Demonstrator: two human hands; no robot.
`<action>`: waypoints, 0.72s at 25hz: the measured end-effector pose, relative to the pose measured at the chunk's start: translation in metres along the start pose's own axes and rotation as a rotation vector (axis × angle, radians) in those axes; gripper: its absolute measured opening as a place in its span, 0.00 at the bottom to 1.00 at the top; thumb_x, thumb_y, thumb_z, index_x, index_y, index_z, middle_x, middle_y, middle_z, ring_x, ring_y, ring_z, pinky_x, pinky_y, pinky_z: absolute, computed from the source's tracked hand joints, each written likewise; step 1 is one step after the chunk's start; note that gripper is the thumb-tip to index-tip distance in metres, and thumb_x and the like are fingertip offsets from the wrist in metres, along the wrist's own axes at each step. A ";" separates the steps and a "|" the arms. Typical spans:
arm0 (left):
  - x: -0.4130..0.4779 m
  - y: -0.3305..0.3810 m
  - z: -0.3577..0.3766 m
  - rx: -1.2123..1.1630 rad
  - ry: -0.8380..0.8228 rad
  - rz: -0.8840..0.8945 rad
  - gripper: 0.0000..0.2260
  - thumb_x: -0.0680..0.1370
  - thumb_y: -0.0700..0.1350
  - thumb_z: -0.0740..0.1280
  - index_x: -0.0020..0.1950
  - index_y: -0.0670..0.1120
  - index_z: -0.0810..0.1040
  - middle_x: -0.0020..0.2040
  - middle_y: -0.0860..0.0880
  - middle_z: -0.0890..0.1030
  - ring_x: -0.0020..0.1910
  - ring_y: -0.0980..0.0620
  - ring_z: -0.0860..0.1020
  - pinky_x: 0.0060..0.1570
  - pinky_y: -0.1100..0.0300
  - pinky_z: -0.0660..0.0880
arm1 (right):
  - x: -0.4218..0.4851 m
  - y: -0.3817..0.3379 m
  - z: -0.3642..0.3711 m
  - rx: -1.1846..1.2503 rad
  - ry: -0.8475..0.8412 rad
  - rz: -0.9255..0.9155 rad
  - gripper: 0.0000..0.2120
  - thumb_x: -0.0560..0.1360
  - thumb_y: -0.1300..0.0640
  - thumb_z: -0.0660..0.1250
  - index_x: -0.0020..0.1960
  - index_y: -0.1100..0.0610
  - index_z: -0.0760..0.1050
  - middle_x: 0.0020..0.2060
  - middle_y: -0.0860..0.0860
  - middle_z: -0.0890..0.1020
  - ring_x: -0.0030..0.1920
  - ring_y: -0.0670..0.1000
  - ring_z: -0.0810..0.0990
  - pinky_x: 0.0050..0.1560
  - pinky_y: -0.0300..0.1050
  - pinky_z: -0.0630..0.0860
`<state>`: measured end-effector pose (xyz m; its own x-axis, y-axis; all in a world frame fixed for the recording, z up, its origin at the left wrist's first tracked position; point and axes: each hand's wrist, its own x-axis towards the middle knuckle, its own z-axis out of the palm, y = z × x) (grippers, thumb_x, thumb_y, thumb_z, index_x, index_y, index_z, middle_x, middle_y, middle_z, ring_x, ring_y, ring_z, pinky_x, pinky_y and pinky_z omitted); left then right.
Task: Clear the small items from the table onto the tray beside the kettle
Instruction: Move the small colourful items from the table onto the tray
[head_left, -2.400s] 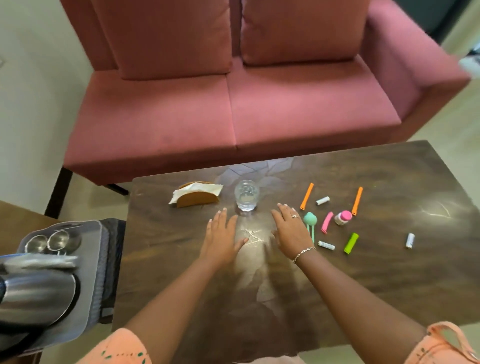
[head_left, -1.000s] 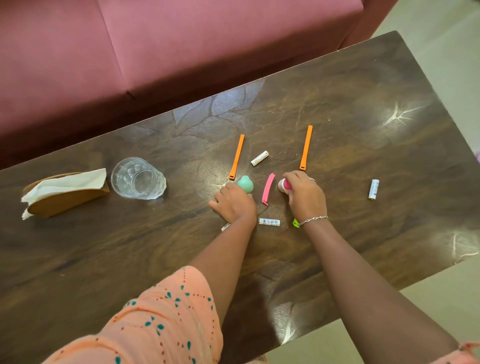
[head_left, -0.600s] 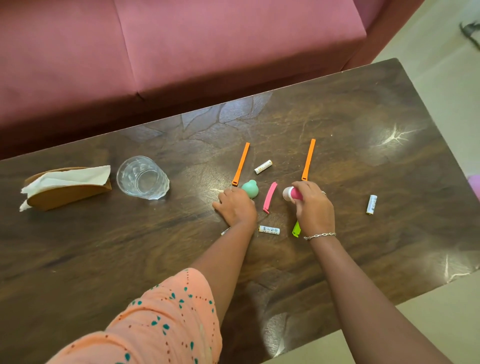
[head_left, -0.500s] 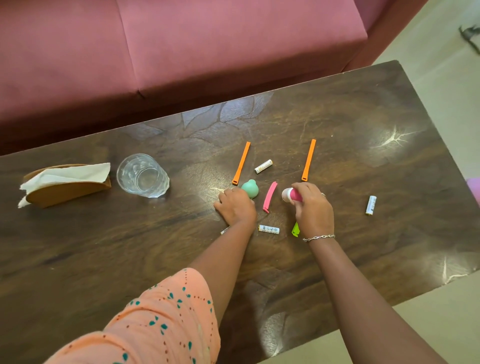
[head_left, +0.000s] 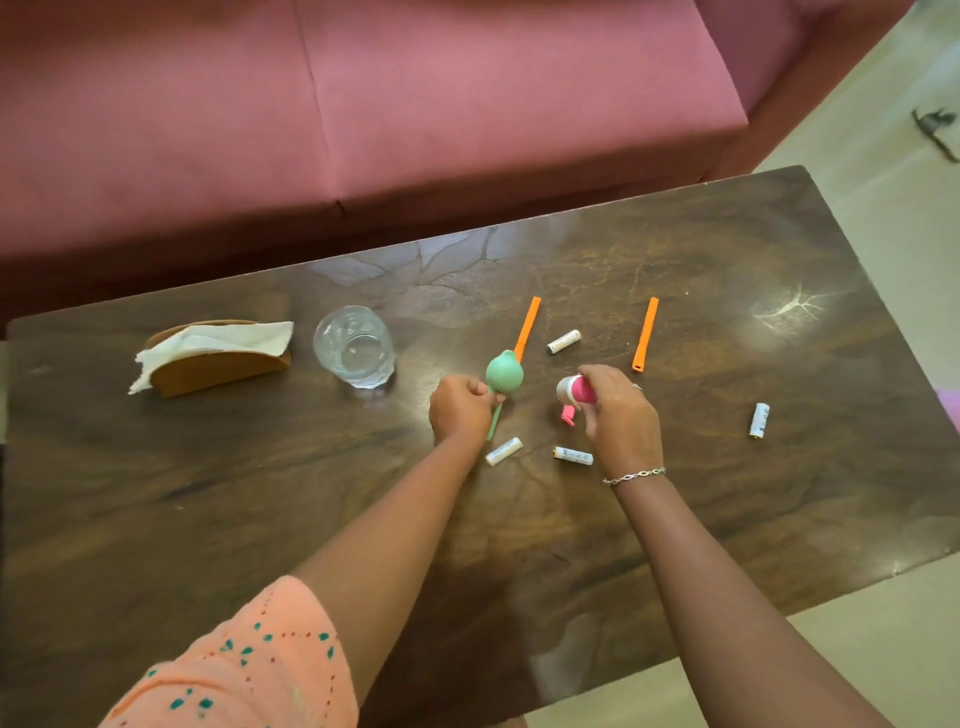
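Note:
My left hand (head_left: 460, 412) grips the stem of a green spoon-like item (head_left: 503, 375), whose round head is lifted off the dark wooden table (head_left: 260, 493). My right hand (head_left: 621, 415) holds a small pink-and-white bottle (head_left: 574, 389); a pink strip end (head_left: 568, 415) shows just under it. Two orange strips (head_left: 527, 329) (head_left: 644, 333) lie behind the hands. Small white batteries lie around: one by the strips (head_left: 563, 341), two in front of the hands (head_left: 503, 451) (head_left: 573, 455), one far right (head_left: 759, 420). Tray and kettle are out of view.
A clear drinking glass (head_left: 355, 346) stands left of my hands. Further left is a wooden napkin holder (head_left: 215, 358) with white napkins. A pink sofa (head_left: 415, 104) runs along the table's far edge. Pale floor shows at right.
My left hand has raised the green item off the table, uncovering a battery. My right hand has lifted the pink bottle, and the green and pink strips are now mostly hidden under it.

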<state>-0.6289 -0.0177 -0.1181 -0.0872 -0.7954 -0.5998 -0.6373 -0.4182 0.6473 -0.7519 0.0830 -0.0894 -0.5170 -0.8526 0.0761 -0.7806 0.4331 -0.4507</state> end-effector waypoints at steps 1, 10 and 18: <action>-0.001 -0.008 -0.016 -0.034 -0.003 -0.009 0.18 0.68 0.41 0.74 0.26 0.49 0.67 0.28 0.53 0.72 0.34 0.50 0.70 0.30 0.60 0.62 | -0.004 -0.013 0.003 -0.003 -0.002 -0.030 0.11 0.65 0.71 0.67 0.46 0.63 0.77 0.45 0.58 0.82 0.40 0.63 0.80 0.37 0.52 0.78; -0.024 -0.132 -0.206 -0.308 0.164 -0.095 0.15 0.66 0.37 0.76 0.27 0.46 0.71 0.28 0.50 0.75 0.33 0.49 0.74 0.39 0.53 0.74 | -0.056 -0.172 0.058 0.047 -0.185 -0.295 0.09 0.68 0.69 0.67 0.46 0.60 0.76 0.46 0.56 0.82 0.39 0.62 0.80 0.35 0.52 0.77; -0.061 -0.268 -0.366 -0.553 0.539 -0.308 0.14 0.67 0.37 0.75 0.28 0.46 0.72 0.32 0.42 0.77 0.35 0.46 0.75 0.44 0.44 0.78 | -0.103 -0.355 0.130 0.098 -0.354 -0.610 0.12 0.63 0.68 0.73 0.45 0.62 0.78 0.45 0.57 0.84 0.35 0.63 0.81 0.34 0.51 0.79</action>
<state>-0.1726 -0.0178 -0.0829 0.4982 -0.6520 -0.5716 -0.0916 -0.6951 0.7131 -0.3764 -0.0210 -0.0531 0.1607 -0.9855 0.0541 -0.8508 -0.1661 -0.4986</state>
